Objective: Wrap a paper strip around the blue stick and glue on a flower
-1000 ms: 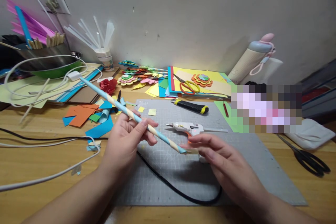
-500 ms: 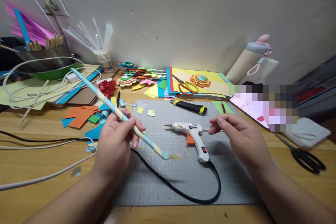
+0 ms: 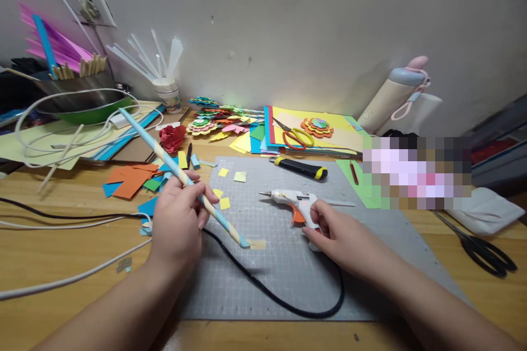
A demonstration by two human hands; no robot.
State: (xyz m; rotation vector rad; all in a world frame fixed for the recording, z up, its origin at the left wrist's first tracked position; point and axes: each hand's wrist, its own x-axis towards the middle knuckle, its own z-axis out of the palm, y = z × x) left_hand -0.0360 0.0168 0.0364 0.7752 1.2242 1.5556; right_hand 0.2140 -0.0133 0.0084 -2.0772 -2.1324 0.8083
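Note:
My left hand point(image 3: 175, 225) is closed around a slim paper tube point(image 3: 142, 134) with blue and cream spiral stripes. The tube slants down to the right, and a small tan strip point(image 3: 258, 244) shows at its lower tip. On the grey cutting mat point(image 3: 247, 296) lies a white glue gun point(image 3: 284, 197) with an orange trigger, its nozzle pointing left. Thumb and fingers of my right hand point(image 3: 335, 233) are wrapped about the gun's handle, covering most of it. A glue stick point(image 3: 340, 203) juts from the gun's rear.
A utility knife point(image 3: 300, 168) and small yellow paper squares point(image 3: 224, 203) lie on the mat. Orange paper scraps point(image 3: 132, 181) and a red paper flower point(image 3: 172, 137) are left. Scissors point(image 3: 294, 134) rest on coloured sheets. Black scissors point(image 3: 488, 252) lie right. The gun's black cord point(image 3: 263, 288) loops across the mat.
My right hand has moved left and down from beside the glue stick onto the gun's handle. The paper tube's lower end has shifted slightly left in my left hand.

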